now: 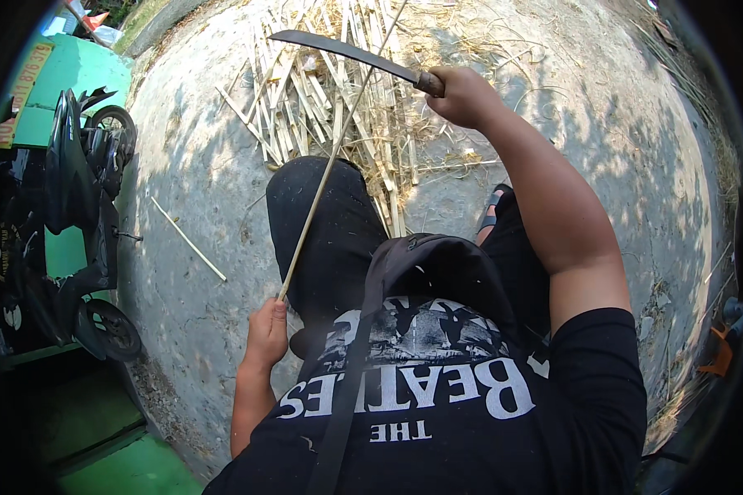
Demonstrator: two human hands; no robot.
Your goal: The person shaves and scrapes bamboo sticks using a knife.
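Observation:
My left hand is closed round the lower end of a long, thin bamboo strip, which slants up and away past my knee toward the far edge of the view. In my right hand, raised at the far right of centre, is the wooden handle of a machete. Its long dark blade points left and crosses the strip near the strip's upper part; whether they touch I cannot tell. Beyond my knees lies a loose pile of split bamboo pieces on the ground.
A dark motorbike stands at the left beside a green surface. One loose bamboo piece lies on the concrete ground to my left. Thin shavings are scattered at the far right. An orange object sits at the right edge.

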